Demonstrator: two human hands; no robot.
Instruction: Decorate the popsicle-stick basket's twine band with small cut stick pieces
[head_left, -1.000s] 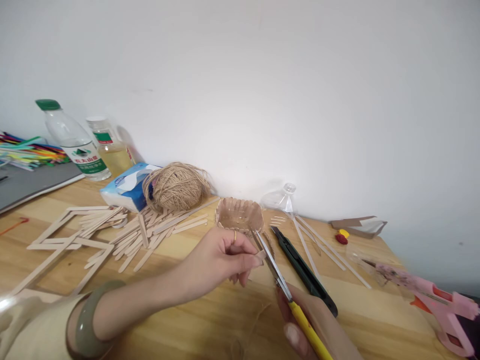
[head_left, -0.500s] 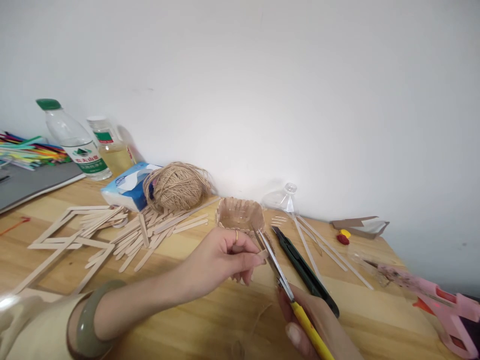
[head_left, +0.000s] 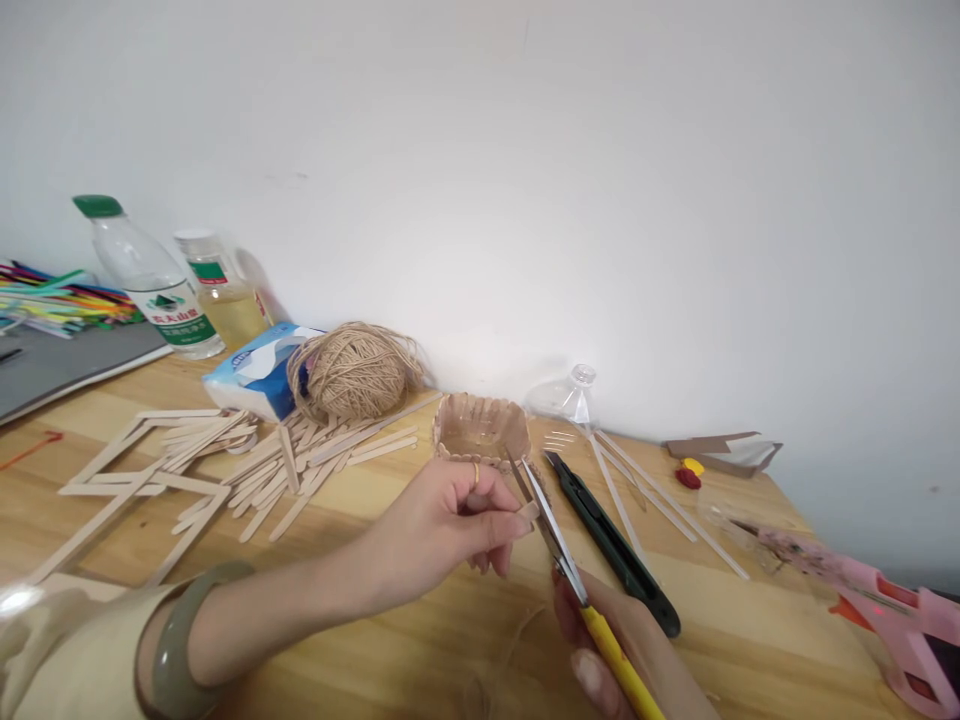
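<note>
The scissors (head_left: pixel 574 588) are above the middle of the desk (head_left: pixel 360 660), a little right of centre, with their long axis on a slant: the tips point away from the person and to the left, toward the small basket (head_left: pixel 491 409), and the yellow handle runs back toward the person and to the right. Their blades stand slightly apart. The right hand (head_left: pixel 637 630) is closed around the scissors near the handle. The left hand (head_left: pixel 465 515) has its thumb and fingers pinched on a small wooden piece (head_left: pixel 530 511), whose free end points right, across the line of the blades; whether it touches them is hard to tell. The two hands are near each other but apart. Just right of the scissors, the dark knife (head_left: pixel 611 540) lies at a similar slant, its blade end pointing away and to the left. Beyond it are pale strips (head_left: pixel 675 506) and a clear bottle top (head_left: pixel 562 397). Farther right lie the pink glue gun (head_left: pixel 862 592), its nozzle pointing left and away, red and yellow bits (head_left: pixel 688 474) and a folded piece of card (head_left: pixel 720 455). On the left, wooden sticks (head_left: pixel 281 480) lie in a loose pile in front of the twine ball (head_left: pixel 360 372) and the blue tissue pack (head_left: pixel 259 372), with a green-capped bottle (head_left: pixel 165 300) and a jar (head_left: pixel 229 312) behind.
</note>
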